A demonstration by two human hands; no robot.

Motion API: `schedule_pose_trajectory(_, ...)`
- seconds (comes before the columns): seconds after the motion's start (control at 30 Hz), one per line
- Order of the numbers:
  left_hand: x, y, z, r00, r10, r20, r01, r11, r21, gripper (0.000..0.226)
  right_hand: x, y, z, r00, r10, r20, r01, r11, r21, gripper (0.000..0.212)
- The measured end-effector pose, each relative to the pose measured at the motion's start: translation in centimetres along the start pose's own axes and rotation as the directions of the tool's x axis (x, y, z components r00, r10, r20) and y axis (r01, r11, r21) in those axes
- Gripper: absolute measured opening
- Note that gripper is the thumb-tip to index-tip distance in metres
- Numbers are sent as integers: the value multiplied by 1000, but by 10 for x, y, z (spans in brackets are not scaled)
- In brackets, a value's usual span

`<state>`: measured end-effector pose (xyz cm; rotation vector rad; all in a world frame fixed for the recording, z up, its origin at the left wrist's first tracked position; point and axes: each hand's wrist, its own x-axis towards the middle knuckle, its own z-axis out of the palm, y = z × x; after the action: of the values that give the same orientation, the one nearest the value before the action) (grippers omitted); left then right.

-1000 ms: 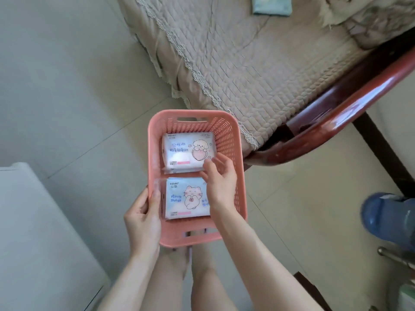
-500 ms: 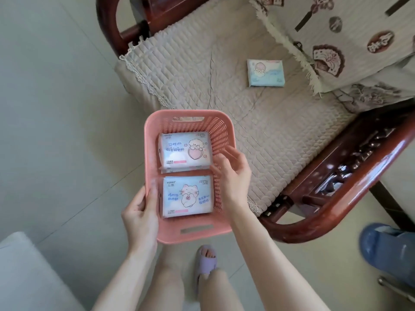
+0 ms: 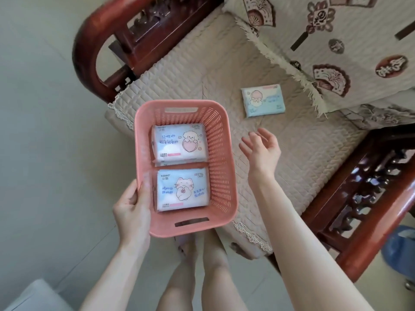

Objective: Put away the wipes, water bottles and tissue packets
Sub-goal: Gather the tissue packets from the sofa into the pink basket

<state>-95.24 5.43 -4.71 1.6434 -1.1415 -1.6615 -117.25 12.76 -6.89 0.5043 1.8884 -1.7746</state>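
Observation:
My left hand (image 3: 132, 209) grips the near left rim of a pink plastic basket (image 3: 222, 153), thumb inside. Two tissue packets lie flat in it: one with a dog drawing (image 3: 179, 144) at the far end, one with a cat drawing (image 3: 183, 189) at the near end. A third, pale blue tissue packet (image 3: 263, 103) lies on the quilted seat cushion, beyond and right of the basket. My right hand (image 3: 261, 149) hovers empty, fingers spread, to the right of the basket and short of that packet.
The basket is held over the front left corner of a dark red wooden sofa (image 3: 363, 194) with a beige quilted cushion (image 3: 303, 158) and a patterned cover (image 3: 350, 41) on its back. A blue object (image 3: 402, 250) sits at far right. Pale tiled floor (image 3: 45, 131) lies left.
My right hand left the basket's inside and moved out to the right over the cushion. The view tilted up, bringing the sofa and the loose packet nearer the centre.

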Motion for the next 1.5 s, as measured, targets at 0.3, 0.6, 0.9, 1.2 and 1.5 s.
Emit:
schedule_pose_trajectory(0.3, 41, 24, 57, 998, -32, -52, 32, 999, 2, 26, 107, 7, 24, 983, 175, -49, -175, 985, 8, 42)
schedule_pose_trajectory(0.6, 64, 26, 82, 994, -86, -70, 91, 994, 64, 19, 181, 26, 46, 938, 329, -113, -317, 942, 110, 32)
schedule_pose_trajectory(0.9, 70, 29, 85, 993, -87, -82, 93, 993, 76, 22, 203, 16, 52, 910, 324, -259, -311, 946, 91, 13)
schedule_pose_trajectory(1.2, 69, 29, 74, 988, -110, -109, 114, 993, 35, 23, 147, -38, 40, 997, 78, -29, -77, 995, 60, 19)
schedule_pose_trajectory(1.5, 65, 32, 51, 993, -102, -66, 101, 995, -24, 25, 67, -59, 39, 932, -13, 363, 44, 996, -79, 19)
